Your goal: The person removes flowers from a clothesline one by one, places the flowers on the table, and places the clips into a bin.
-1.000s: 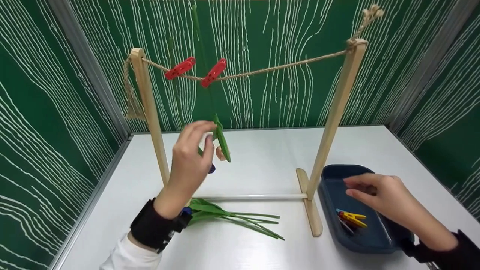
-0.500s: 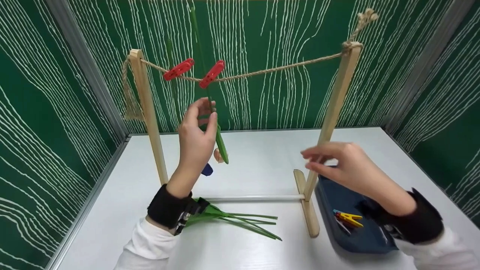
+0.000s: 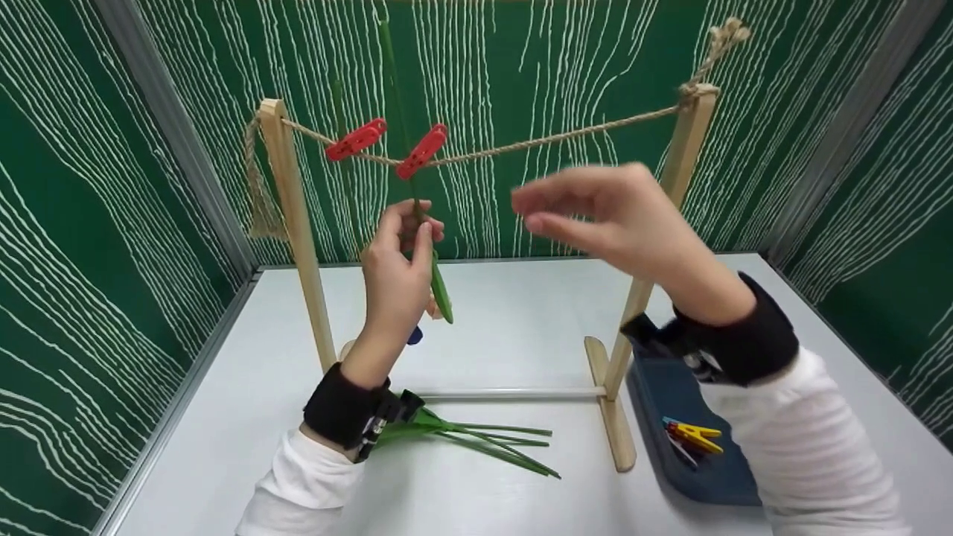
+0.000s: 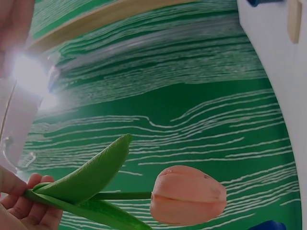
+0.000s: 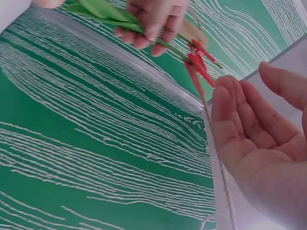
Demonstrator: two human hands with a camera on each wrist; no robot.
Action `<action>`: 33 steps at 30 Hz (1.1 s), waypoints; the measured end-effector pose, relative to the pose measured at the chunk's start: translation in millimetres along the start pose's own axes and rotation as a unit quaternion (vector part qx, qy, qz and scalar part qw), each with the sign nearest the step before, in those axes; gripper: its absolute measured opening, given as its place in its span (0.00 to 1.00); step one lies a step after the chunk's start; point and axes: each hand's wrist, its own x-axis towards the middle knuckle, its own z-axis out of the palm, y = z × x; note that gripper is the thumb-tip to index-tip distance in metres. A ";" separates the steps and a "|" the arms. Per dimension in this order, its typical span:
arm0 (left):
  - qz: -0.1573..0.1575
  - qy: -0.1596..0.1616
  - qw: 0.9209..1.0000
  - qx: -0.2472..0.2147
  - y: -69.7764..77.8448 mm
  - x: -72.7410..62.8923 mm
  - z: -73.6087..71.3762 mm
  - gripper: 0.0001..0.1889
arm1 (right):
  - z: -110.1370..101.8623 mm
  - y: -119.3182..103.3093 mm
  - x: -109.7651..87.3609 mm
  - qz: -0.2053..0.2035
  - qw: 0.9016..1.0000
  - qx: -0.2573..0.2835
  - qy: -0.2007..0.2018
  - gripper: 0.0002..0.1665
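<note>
In the head view, my left hand (image 3: pixel 398 275) pinches the green stem of an upside-down tulip just below the rope (image 3: pixel 558 138). The pink bloom of that tulip (image 4: pixel 189 195) and its leaves show in the left wrist view. A red clothespin (image 3: pixel 422 151) clips its stem to the rope. To the left, a second red clothespin (image 3: pixel 356 140) holds another stem, whose dark blue bloom (image 3: pixel 415 336) is partly hidden behind my left hand. My right hand (image 3: pixel 610 216) hovers empty right of the clothespins, fingers loosely bent and thumb apart.
Two wooden posts, left (image 3: pixel 299 231) and right (image 3: pixel 683 167), carry the rope. A white bar (image 3: pixel 514 392) joins their bases. Several green flower stems (image 3: pixel 506 450) lie on the table in front. At right, a dark blue tray (image 3: pixel 715 487) holds loose clothespins (image 3: pixel 696 436).
My left hand has gone up from beside the leaf to the stem under the clothespin. From above the tray, my right hand has moved up and left toward the rope.
</note>
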 end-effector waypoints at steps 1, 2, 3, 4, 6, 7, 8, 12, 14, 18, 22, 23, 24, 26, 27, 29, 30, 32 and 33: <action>-0.001 0.000 1.000 0.000 -0.4 0.0 -0.1 0.12 | -0.1 -1.4 7.8 -0.003 1.000 -0.003 0.010 0.14; -0.002 -0.001 1.000 0.000 -0.8 0.0 -0.2 0.12 | 0.0 -2.4 15.7 -0.009 1.000 -0.009 0.022 0.14; -0.002 -0.001 1.000 0.001 -1.1 0.0 -0.4 0.11 | 0.4 -3.0 23.4 -0.014 0.999 -0.022 0.035 0.14; -0.002 0.000 1.000 0.001 -1.5 -0.1 -0.5 0.11 | 0.8 -3.5 30.9 -0.018 0.998 -0.042 0.048 0.15; -0.001 0.001 1.000 0.000 -2.2 -0.4 -0.9 0.11 | 2.2 -4.9 45.5 -0.015 0.995 -0.078 0.067 0.15; 0.000 0.002 1.000 0.000 -2.4 -0.7 -1.3 0.11 | 3.0 -5.6 51.9 -0.011 0.993 -0.098 0.071 0.15; 0.001 0.002 1.000 -0.001 -2.6 -1.1 -1.6 0.11 | 3.7 -6.5 58.2 -0.005 0.990 -0.119 0.071 0.16; 0.006 0.003 1.000 -0.003 -2.6 -2.4 -3.0 0.10 | 6.8 -10.9 78.7 0.055 0.985 -0.161 0.032 0.21; 0.009 0.003 1.000 -0.004 -2.2 -2.7 -3.3 0.10 | 8.8 -12.5 87.1 0.078 0.982 -0.172 0.004 0.23; 0.018 0.003 1.000 -0.008 -0.8 -2.4 -2.5 0.10 | 13.1 -15.3 99.4 0.108 0.976 -0.183 -0.046 0.26; 0.023 0.001 1.000 -0.012 0.8 -2.2 -0.3 0.10 | 16.3 -16.2 102.5 0.118 0.974 -0.182 -0.071 0.23; 0.025 0.001 1.000 -0.011 1.1 -2.1 0.3 0.10 | 16.8 -16.0 102.2 0.118 0.974 -0.179 -0.071 0.21; 0.026 0.001 1.000 -0.011 1.5 -2.2 0.9 0.10 | 17.2 -15.5 101.5 0.116 0.975 -0.178 -0.070 0.20; 0.024 0.000 1.000 -0.011 2.4 -2.5 2.1 0.10 | 17.5 -15.0 100.0 0.117 0.976 -0.173 -0.065 0.18; 0.024 0.000 1.000 -0.011 2.8 -2.6 2.6 0.10 | 17.5 -14.8 99.1 0.117 0.977 -0.170 -0.062 0.17; 0.024 0.000 1.000 -0.012 3.2 -2.9 3.6 0.10 | 17.4 -14.4 97.4 0.113 0.978 -0.165 -0.055 0.16; 0.024 0.000 1.000 -0.011 3.6 -3.0 3.9 0.10 | 17.3 -14.4 96.6 0.110 0.979 -0.164 -0.052 0.16; 0.023 0.001 1.000 -0.011 4.1 -3.1 4.5 0.10 | 16.9 -14.8 95.4 0.104 0.980 -0.162 -0.046 0.15; 0.024 0.002 1.000 -0.012 4.4 -3.1 4.7 0.10 | 16.7 -15.3 95.0 0.102 0.981 -0.160 -0.043 0.15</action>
